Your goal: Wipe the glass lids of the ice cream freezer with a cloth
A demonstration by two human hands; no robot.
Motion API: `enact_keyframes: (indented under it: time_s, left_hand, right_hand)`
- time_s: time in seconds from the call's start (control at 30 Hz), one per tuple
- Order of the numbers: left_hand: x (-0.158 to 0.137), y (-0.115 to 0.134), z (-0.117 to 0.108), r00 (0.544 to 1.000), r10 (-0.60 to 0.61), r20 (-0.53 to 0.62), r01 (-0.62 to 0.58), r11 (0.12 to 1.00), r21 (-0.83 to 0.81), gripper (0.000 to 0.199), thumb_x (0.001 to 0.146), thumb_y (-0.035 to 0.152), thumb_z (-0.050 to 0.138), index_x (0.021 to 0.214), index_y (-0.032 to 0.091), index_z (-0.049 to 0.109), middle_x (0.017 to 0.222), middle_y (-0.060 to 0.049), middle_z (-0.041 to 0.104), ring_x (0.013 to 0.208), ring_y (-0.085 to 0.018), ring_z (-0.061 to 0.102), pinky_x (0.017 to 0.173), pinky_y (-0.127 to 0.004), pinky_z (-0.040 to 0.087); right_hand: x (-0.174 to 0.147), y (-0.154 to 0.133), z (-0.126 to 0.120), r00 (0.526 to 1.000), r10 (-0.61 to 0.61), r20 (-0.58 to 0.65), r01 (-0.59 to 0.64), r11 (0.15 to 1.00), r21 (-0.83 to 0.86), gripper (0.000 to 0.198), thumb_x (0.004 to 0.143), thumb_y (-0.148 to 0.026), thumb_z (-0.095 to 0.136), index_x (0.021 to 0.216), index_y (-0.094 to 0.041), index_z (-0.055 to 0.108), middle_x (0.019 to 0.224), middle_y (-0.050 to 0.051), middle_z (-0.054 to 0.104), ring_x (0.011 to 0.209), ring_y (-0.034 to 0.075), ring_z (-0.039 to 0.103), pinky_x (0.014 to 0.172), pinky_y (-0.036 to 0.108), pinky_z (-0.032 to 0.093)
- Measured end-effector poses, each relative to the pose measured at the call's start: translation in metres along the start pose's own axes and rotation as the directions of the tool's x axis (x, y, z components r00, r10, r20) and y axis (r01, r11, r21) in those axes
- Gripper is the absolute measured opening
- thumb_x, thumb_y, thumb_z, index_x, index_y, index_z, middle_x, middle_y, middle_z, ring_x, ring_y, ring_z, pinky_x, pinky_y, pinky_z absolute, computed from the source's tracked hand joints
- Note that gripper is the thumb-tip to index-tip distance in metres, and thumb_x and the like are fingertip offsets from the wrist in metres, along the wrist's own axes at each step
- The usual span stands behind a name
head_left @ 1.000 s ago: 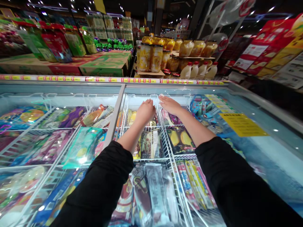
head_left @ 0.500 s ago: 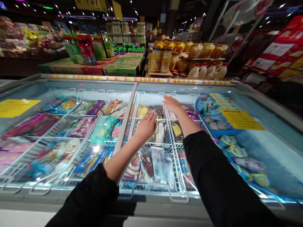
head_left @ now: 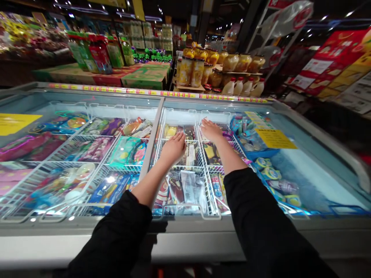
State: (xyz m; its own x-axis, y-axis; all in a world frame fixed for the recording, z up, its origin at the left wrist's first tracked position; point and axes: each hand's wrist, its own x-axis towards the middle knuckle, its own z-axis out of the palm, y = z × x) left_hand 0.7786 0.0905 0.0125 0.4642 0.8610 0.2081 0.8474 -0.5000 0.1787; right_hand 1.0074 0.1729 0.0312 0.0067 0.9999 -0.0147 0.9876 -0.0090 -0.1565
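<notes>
Both arms reach out over a chest freezer [head_left: 199, 237] with a sliding-lid frame bar [head_left: 153, 139] across its middle. My left hand [head_left: 174, 148] is open, palm down, fingers stretched together just right of that bar. Further back and to the right, my right hand [head_left: 211, 131] lies flat with fingers extended. Neither holds anything; whether they press on clear glass I cannot tell. Below them, white wire baskets [head_left: 204, 170] contain wrapped frozen treats, including a silver-white packet [head_left: 189, 189], a brown packet [head_left: 175, 187] and a yellow-and-dark packet [head_left: 208, 151].
A teal bag [head_left: 123, 150] lies in a basket to the left. Yellow signs [head_left: 275, 139] are on the freezer's glass. Behind the price-label rail [head_left: 176, 94] stand fruit jars [head_left: 191, 71], white jugs [head_left: 239, 85] and bottles on cartons [head_left: 98, 54].
The whole view has shifted, so the freezer sits slightly higher and its front edge shows more. Both hands stay flat and open, in nearly the same place over the baskets.
</notes>
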Motion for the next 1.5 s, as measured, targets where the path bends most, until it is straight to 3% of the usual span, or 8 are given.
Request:
enact_keyframes:
  time_s: [0.17,0.3,0.57,0.73,0.9,1.07,1.23,1.5]
  left_hand:
    - [0.003,-0.002,-0.001,1.0,0.009,0.02,-0.008,1.0,-0.016,0.054,0.111,0.023,0.042,0.163,0.009,0.047,0.171,-0.014,0.043,0.16,-0.022,0.041,0.133,-0.037,0.031]
    - [0.005,-0.004,0.002,0.999,0.03,0.015,-0.029,0.999,-0.044,0.055,0.111,0.023,0.04,0.164,0.008,0.046,0.17,-0.015,0.043,0.16,-0.023,0.04,0.133,-0.039,0.032]
    - [0.008,-0.007,0.01,0.999,0.032,-0.012,-0.033,0.998,-0.051,0.056,0.11,0.024,0.041,0.165,0.011,0.045,0.172,-0.013,0.042,0.161,-0.025,0.04,0.133,-0.042,0.031]
    - [0.006,-0.007,0.007,0.999,0.042,-0.014,-0.043,0.998,-0.046,0.057,0.11,0.023,0.04,0.165,0.007,0.044,0.171,-0.016,0.041,0.161,-0.025,0.039,0.133,-0.041,0.031]
    - [0.006,-0.005,0.006,0.999,0.031,-0.008,-0.031,0.999,-0.043,0.057,0.11,0.023,0.04,0.164,0.006,0.044,0.171,-0.016,0.042,0.16,-0.025,0.04,0.133,-0.039,0.031]
    - [0.008,-0.007,0.007,1.0,0.03,0.001,-0.03,0.998,-0.058,0.058,0.11,0.025,0.04,0.164,0.004,0.044,0.172,-0.016,0.039,0.162,-0.025,0.037,0.134,-0.039,0.03]
    - [0.008,-0.009,0.01,0.999,0.033,-0.034,-0.035,0.995,-0.09,0.057,0.109,0.025,0.042,0.165,0.012,0.046,0.172,-0.012,0.042,0.161,-0.025,0.04,0.133,-0.043,0.034]
    - [0.001,-0.003,0.005,0.998,0.002,-0.057,-0.006,0.997,-0.071,0.054,0.108,0.019,0.041,0.161,0.008,0.05,0.169,-0.014,0.047,0.158,-0.023,0.044,0.132,-0.039,0.034]
  right_hand:
    - [-0.04,-0.041,0.018,0.967,-0.251,0.031,0.251,0.968,0.002,0.066,0.109,-0.037,0.03,0.172,-0.02,0.033,0.18,0.001,0.026,0.167,0.024,0.021,0.136,0.046,0.018]
    - [-0.085,-0.019,0.027,0.917,-0.396,0.036,0.397,0.918,0.004,0.065,0.109,-0.042,0.03,0.173,-0.028,0.031,0.18,-0.003,0.027,0.167,0.022,0.021,0.137,0.044,0.018]
    - [-0.077,0.005,0.013,0.993,-0.119,-0.005,0.118,0.992,-0.039,0.068,0.108,-0.036,0.03,0.173,-0.017,0.029,0.18,0.005,0.026,0.167,0.029,0.022,0.136,0.053,0.02]
    - [-0.119,-0.035,0.027,0.945,-0.326,-0.006,0.326,0.945,-0.038,0.066,0.109,-0.037,0.034,0.174,-0.028,0.028,0.179,0.0,0.029,0.166,0.027,0.024,0.136,0.053,0.022]
    - [-0.195,-0.015,0.034,0.871,-0.491,0.01,0.492,0.87,-0.025,0.067,0.112,-0.045,0.035,0.176,-0.036,0.016,0.18,-0.004,0.025,0.166,0.026,0.024,0.137,0.051,0.023]
    - [-0.184,0.021,0.024,0.936,-0.352,0.016,0.352,0.935,-0.04,0.069,0.112,-0.049,0.034,0.176,-0.034,0.014,0.181,-0.003,0.022,0.166,0.029,0.021,0.136,0.053,0.024]
    - [-0.149,-0.017,0.027,0.974,-0.224,-0.025,0.222,0.974,-0.048,0.069,0.11,-0.041,0.031,0.176,-0.023,0.021,0.18,0.003,0.024,0.166,0.03,0.022,0.137,0.056,0.02]
    - [-0.239,-0.046,0.037,0.865,-0.499,0.06,0.497,0.867,0.045,0.065,0.113,-0.048,0.03,0.175,-0.029,0.024,0.18,0.001,0.026,0.167,0.023,0.019,0.137,0.05,0.017]
